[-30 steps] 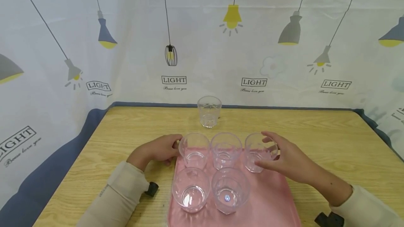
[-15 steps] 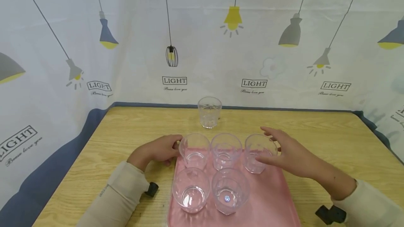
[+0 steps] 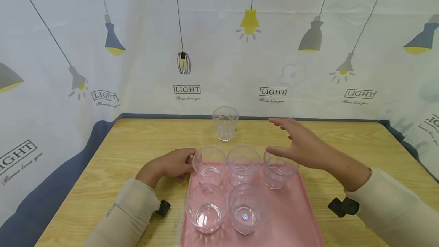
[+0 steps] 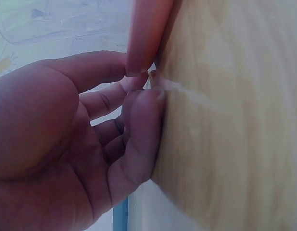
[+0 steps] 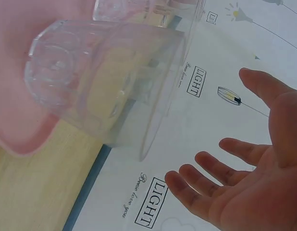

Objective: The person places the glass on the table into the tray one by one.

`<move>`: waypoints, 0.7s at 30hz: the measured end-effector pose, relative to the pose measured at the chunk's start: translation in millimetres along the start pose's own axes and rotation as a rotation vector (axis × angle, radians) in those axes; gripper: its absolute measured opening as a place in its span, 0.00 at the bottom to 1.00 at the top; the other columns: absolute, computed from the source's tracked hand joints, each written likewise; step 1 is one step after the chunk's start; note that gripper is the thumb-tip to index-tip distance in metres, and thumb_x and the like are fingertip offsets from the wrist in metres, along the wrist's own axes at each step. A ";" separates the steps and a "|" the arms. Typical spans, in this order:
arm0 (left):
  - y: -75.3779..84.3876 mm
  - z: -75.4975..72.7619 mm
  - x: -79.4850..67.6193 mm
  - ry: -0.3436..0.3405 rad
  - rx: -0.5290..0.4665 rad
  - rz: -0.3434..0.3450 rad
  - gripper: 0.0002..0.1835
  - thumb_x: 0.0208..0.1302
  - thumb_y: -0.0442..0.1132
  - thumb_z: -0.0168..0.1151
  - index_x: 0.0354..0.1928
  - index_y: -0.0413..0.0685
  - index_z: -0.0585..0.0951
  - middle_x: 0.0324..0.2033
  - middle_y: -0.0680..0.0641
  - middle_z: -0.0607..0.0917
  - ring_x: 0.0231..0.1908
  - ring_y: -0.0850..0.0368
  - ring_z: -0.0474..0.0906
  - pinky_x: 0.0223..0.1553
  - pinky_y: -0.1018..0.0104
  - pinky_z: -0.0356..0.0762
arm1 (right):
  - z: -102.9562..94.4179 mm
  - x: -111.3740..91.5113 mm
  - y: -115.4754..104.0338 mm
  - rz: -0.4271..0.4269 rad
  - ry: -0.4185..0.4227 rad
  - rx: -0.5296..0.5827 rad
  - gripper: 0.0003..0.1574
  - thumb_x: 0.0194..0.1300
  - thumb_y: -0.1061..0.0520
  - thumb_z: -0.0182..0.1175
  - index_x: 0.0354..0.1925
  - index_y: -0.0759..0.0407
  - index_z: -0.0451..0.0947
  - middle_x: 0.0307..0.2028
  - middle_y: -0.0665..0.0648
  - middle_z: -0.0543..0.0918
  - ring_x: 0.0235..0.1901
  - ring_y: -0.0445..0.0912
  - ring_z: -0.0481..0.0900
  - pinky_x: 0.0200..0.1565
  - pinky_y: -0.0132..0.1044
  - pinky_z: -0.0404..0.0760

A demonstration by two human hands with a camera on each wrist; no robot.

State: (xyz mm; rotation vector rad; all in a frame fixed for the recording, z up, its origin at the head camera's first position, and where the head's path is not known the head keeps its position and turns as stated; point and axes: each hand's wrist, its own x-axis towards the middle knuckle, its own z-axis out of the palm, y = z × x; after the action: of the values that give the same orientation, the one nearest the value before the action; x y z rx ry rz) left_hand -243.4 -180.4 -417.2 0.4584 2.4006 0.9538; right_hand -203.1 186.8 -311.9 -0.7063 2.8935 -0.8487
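A pink tray (image 3: 291, 216) bears several clear plastic cups: a back row with a left cup (image 3: 208, 159), a middle cup (image 3: 243, 163) and a right cup (image 3: 276, 178), and in front a left cup (image 3: 205, 209) and a right cup (image 3: 247, 207). At the tray's back left corner, my left hand (image 3: 171, 162) holds the rim, thumb against it and fingers curled by its underside in the left wrist view. My right hand (image 3: 303, 144) hovers above the back right cup, fingers spread, holding nothing. The right wrist view shows it apart from that cup (image 5: 110, 82).
Another clear cup (image 3: 225, 125) stands on the wooden table (image 3: 346, 136) behind the tray. A white curtain (image 3: 219, 48) printed with lamps hangs along the table's far edge and sides. Each sleeve has a black wrist piece (image 3: 163, 208).
My right hand has let go of the back right cup and moved up, away and slightly left. The cup stays on the tray. My left hand keeps its place at the tray corner.
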 end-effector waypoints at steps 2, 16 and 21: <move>-0.5 0.2 0.1 0.002 -0.003 -0.001 0.05 0.69 0.38 0.58 0.44 0.52 0.75 0.25 0.48 0.74 0.19 0.56 0.76 0.24 0.65 0.77 | -0.8 5.7 -3.7 0.001 -0.007 -0.013 0.51 0.64 0.41 0.67 0.74 0.60 0.59 0.69 0.65 0.68 0.66 0.64 0.68 0.61 0.60 0.74; 1.8 0.2 -2.9 0.004 -0.031 0.004 0.07 0.68 0.35 0.58 0.46 0.51 0.75 0.23 0.50 0.72 0.18 0.56 0.74 0.23 0.65 0.77 | -1.2 38.0 -12.6 -0.005 -0.016 -0.060 0.47 0.65 0.46 0.66 0.73 0.63 0.60 0.69 0.67 0.68 0.67 0.64 0.68 0.64 0.62 0.70; -0.4 1.4 -1.7 0.010 -0.044 -0.006 0.08 0.67 0.35 0.59 0.45 0.52 0.75 0.23 0.50 0.72 0.19 0.56 0.74 0.24 0.64 0.78 | 0.7 48.5 -17.3 -0.005 -0.034 -0.064 0.47 0.66 0.45 0.66 0.73 0.63 0.60 0.68 0.67 0.68 0.66 0.63 0.69 0.64 0.61 0.71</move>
State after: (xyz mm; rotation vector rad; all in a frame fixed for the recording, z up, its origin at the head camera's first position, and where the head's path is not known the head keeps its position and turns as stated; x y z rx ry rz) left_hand -241.2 -180.8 -417.7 0.4313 2.3836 1.0058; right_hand -239.2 152.3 -299.4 -0.7266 2.9018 -0.7408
